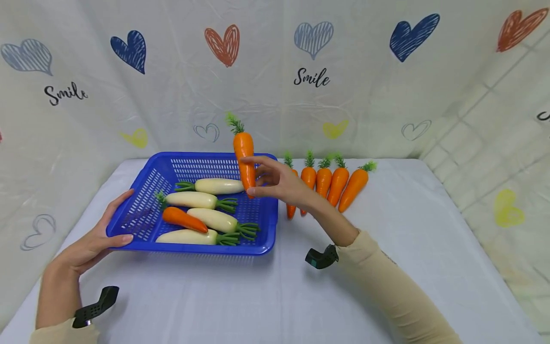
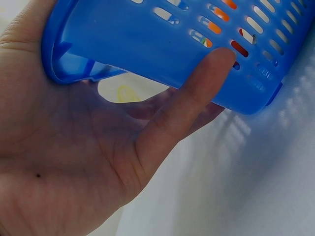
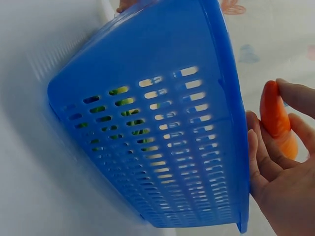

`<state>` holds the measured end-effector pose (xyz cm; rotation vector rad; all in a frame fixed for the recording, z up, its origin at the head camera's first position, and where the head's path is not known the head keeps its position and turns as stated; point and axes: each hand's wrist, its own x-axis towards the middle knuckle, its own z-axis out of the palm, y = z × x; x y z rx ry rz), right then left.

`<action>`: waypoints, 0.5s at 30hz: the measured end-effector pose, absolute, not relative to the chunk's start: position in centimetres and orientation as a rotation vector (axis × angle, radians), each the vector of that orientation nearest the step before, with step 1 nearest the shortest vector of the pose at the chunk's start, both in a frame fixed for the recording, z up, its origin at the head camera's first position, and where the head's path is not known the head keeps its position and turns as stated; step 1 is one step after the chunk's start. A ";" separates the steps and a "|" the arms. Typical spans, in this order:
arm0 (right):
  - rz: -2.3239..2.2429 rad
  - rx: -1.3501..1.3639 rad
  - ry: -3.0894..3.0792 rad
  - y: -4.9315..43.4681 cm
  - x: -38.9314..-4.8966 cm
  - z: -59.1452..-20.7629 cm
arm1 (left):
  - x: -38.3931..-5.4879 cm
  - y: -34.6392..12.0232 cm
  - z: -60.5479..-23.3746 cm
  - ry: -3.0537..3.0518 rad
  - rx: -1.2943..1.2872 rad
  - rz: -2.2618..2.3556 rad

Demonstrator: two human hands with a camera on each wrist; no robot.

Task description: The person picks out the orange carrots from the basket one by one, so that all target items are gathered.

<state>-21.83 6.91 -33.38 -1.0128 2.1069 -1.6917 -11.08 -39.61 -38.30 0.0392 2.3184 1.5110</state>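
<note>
A carrot [image 1: 244,148] with a green top stands nearly upright above the right end of the blue basket [image 1: 275,224]. My right hand [image 1: 279,181] pinches it near its lower tip between thumb and fingers; the right wrist view shows the same carrot [image 3: 275,115] beyond the basket rim. At the basket's left end my left hand [image 1: 96,239] grips the corner, thumb on the near side; in the left wrist view a finger [image 2: 182,103] presses the basket wall [image 2: 138,44]. Inside the basket lie several white radishes [image 1: 219,185] and one carrot [image 1: 184,219] on top of them.
Right of the basket, several carrots [image 1: 354,188] lie in a row on the white-covered table [image 1: 193,296], green tops toward the back. A pale curtain [image 1: 266,95] printed with hearts hangs behind. Black wrist-worn devices [image 1: 322,257] sit on both forearms.
</note>
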 end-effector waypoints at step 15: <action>-1.679 -0.942 2.159 9.3 -21.9 -33.2 | -11.0 -39.4 -38.3 2.328 0.028 1.505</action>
